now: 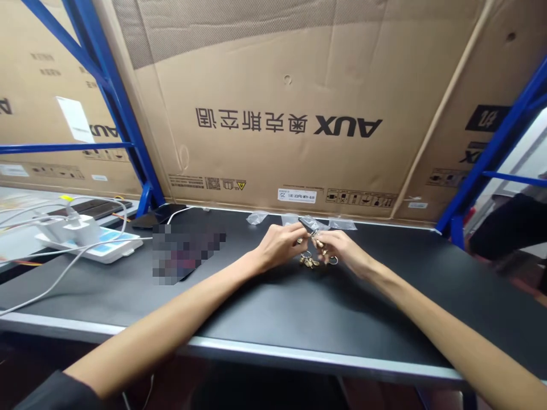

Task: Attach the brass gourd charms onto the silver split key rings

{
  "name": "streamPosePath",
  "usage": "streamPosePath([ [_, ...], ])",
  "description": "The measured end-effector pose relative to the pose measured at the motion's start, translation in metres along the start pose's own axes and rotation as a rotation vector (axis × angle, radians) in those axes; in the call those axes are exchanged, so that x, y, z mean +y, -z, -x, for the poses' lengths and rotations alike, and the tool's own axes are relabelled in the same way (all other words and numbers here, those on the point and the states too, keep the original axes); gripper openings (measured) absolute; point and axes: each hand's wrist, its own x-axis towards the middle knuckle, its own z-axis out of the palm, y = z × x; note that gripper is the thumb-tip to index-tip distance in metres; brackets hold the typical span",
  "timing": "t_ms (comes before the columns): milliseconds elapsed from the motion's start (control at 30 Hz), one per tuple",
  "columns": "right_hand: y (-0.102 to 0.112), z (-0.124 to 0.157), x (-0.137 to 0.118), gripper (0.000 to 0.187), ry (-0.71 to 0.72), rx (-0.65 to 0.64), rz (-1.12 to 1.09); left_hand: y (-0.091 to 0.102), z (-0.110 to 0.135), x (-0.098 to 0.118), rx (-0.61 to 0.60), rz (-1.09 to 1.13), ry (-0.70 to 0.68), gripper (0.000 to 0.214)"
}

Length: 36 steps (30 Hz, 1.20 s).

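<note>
Near the back middle of the black tabletop (256, 316), my left hand (280, 245) and my right hand (344, 249) meet with fingers closed in pinches. My right fingers grip brass-coloured pieces (323, 250), with a thin metal ring (333, 260) showing beside them. Between the two hands is another small ring (315, 234), close to both sets of fingertips. What my left fingers pinch is mostly covered. Just below, a ringed bunch of small brass-coloured pieces (309, 262) lies on the tabletop; their exact kind is too small to make out.
Several clear plastic bags (314, 224) lie behind my hands. A large cardboard box (273, 154) stands along the back, between blue rack posts (123, 108). At left are a white power strip (106, 245) with chargers and cables, and a blurred-out dark item (186, 253).
</note>
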Motion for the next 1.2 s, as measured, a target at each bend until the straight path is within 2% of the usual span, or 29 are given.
streamPosePath([
  [100,0.002,0.002,-0.003,0.029,-0.04,-0.04,-0.145,0.003,-0.001,-0.003,-0.028,-0.036,-0.015,0.02],
  [167,0.005,0.002,-0.001,0.029,-0.035,-0.045,-0.13,0.004,-0.001,-0.001,0.008,0.018,0.024,0.018],
  [233,0.006,0.0,0.003,0.031,0.005,-0.03,-0.029,0.003,-0.002,0.005,0.085,0.134,0.113,0.018],
  [300,0.006,-0.002,0.007,0.033,0.06,-0.007,0.104,0.001,-0.002,0.011,0.112,0.271,0.195,0.027],
  [367,0.004,-0.002,0.011,0.033,0.11,0.028,0.246,-0.002,-0.003,0.014,0.058,0.451,0.281,0.037],
  [467,-0.001,-0.001,0.015,0.033,0.161,0.071,0.391,-0.004,-0.005,0.014,-0.031,0.683,0.392,0.032],
  [533,-0.003,0.0,0.016,0.035,0.147,0.055,0.374,-0.003,-0.006,0.012,-0.005,0.648,0.355,0.025],
  [667,-0.006,-0.004,0.018,0.035,0.069,0.016,0.185,-0.003,-0.007,0.011,0.129,0.481,0.202,0.02],
  [833,-0.008,-0.007,0.019,0.034,0.057,0.039,0.134,-0.007,-0.007,0.012,0.122,0.794,0.263,0.018],
  [900,-0.008,-0.007,0.018,0.034,0.03,0.014,0.112,-0.007,-0.008,0.011,0.128,0.838,0.263,0.017],
  [1000,-0.005,-0.004,0.014,0.031,-0.08,-0.015,-0.037,-0.004,-0.01,0.007,0.172,0.65,0.169,0.012],
  [1100,-0.001,0.0,0.007,0.028,-0.163,-0.038,-0.178,-0.003,-0.01,-0.001,0.199,0.31,-0.029,0.019],
  [1167,0.002,0.002,0.001,0.028,-0.16,-0.075,-0.233,-0.002,-0.008,-0.007,0.141,0.135,-0.134,0.029],
  [1200,0.004,0.003,-0.003,0.028,-0.145,-0.086,-0.248,-0.002,-0.007,-0.011,0.072,0.076,-0.16,0.034],
])
